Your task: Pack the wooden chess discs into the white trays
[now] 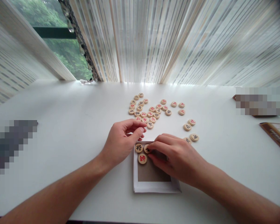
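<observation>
My right hand (175, 152) reaches over a shallow white box (157, 187) with a brown inside. Its fingertips close on a xiangqi piece (146, 149) with a black character, at the box's far side. Two more pieces lie flat in the box: a black-marked piece (138, 147) in the far left corner and a red-marked piece (142, 159) just nearer. At the box's far left corner, my left hand (122, 138) hovers with loosely curled fingers, open, nothing visible in it. Just beyond its fingertips lies a black-marked xiangqi piece (150, 125) on the table.
Many round wooden pieces (150, 114) with red or black characters lie scattered on the white table (95, 199) beyond my hands. More pieces (194, 137) sit right of the box. A brown printed board or box (276, 137) lies at the right edge. Striped curtains (149, 40) hang behind.
</observation>
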`<state>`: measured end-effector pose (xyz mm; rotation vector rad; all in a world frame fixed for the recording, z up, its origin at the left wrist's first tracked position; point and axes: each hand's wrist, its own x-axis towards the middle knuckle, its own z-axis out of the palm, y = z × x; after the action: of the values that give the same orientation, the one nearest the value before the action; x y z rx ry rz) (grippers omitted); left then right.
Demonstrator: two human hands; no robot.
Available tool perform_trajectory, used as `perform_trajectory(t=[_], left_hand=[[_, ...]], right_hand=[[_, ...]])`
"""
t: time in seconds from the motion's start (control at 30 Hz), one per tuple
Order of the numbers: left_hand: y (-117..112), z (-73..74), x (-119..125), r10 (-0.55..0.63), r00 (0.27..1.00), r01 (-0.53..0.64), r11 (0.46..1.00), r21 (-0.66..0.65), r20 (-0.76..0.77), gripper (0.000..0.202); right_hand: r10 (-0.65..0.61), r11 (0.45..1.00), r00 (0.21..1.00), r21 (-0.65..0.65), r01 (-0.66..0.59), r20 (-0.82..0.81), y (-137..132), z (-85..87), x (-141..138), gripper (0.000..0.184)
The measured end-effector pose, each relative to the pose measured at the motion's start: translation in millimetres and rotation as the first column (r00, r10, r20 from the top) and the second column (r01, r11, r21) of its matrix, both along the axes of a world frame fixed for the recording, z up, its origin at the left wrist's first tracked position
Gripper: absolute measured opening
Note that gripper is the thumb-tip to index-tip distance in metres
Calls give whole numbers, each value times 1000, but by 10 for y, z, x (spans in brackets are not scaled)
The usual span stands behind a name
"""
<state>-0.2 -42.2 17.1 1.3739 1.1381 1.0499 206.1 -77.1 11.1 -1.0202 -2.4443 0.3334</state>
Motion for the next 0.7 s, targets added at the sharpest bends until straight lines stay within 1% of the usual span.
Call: perform_trajectory(t=[0.13,0.27,0.43,0.53,0.7], left_hand=[[-1,6,1,5,1000,-5,1000,-4,0,14],[-3,6,7,6,1000,-6,1000,-1,3,15],[-7,8,7,-1,1000,1,1000,2,6,15],[-7,7,5,-9,1000,9,1000,9,6,16],[-6,-14,-6,-16,1000,16,1000,8,11,16]], right_hand=[[51,999,998,-16,-52,-23,-23,47,-23,15],[95,995,995,7,-95,-37,-58,28,-78,5],[87,996,996,39,-86,-19,-88,-29,-137,4],[90,995,996,46,-89,-16,-89,-46,-170,7],[49,999,998,26,-48,-37,-99,-71,-227,9]])
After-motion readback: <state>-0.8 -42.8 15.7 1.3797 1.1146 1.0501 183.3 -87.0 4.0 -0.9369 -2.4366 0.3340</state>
